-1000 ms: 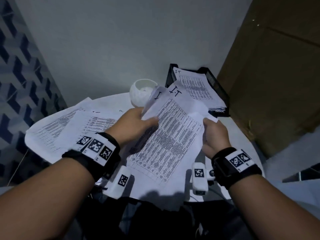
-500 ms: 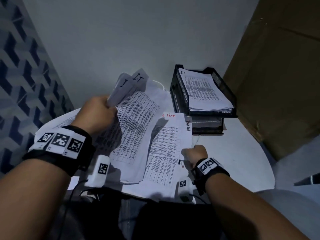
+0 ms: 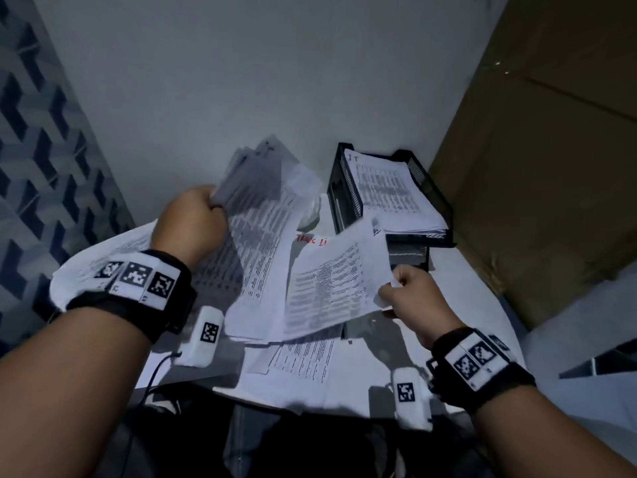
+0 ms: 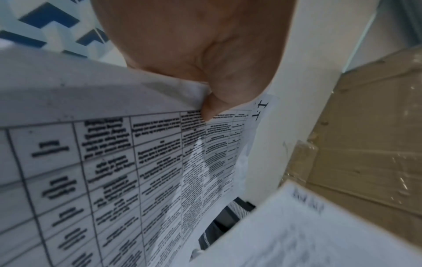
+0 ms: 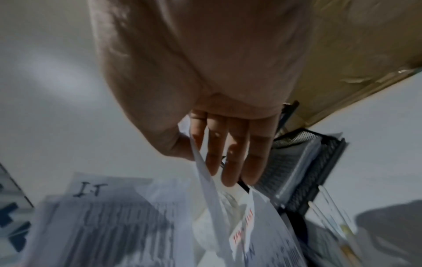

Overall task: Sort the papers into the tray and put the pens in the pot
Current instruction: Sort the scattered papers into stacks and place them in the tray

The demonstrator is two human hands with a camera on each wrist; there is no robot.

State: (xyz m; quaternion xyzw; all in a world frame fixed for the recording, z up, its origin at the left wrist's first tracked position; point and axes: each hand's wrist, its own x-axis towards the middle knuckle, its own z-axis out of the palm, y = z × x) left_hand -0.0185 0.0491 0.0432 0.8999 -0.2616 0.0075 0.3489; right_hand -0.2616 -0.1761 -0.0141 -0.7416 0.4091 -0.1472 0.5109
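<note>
My left hand [image 3: 206, 205] grips a bundle of printed table sheets [image 3: 262, 215] marked "I.T" and holds it upright over the table's left half; its thumb presses the top edge [image 4: 205, 108]. My right hand [image 3: 396, 288] pinches one printed sheet [image 3: 337, 284] by its right edge, lifted in front of the black mesh tray [image 3: 344, 188]. That sheet sits between thumb and straight fingers [image 5: 235, 159]. The tray's top level holds a paper stack [image 3: 389, 191]. The white pot [image 3: 312, 212] is mostly hidden behind the bundle. Two thin white rods, perhaps pens [image 5: 328, 204], lie beside the tray.
More sheets lie on the round white table [image 3: 482, 298]: a pile at the left [image 3: 103, 250], one with red writing [image 3: 312, 240], one near the front edge [image 3: 303, 360]. A cardboard panel [image 3: 534, 167] stands to the right, and a wall rises close behind.
My right hand let go of the bundle, took one sheet from the table and raised it right, toward the tray. My left hand carried the bundle left and up.
</note>
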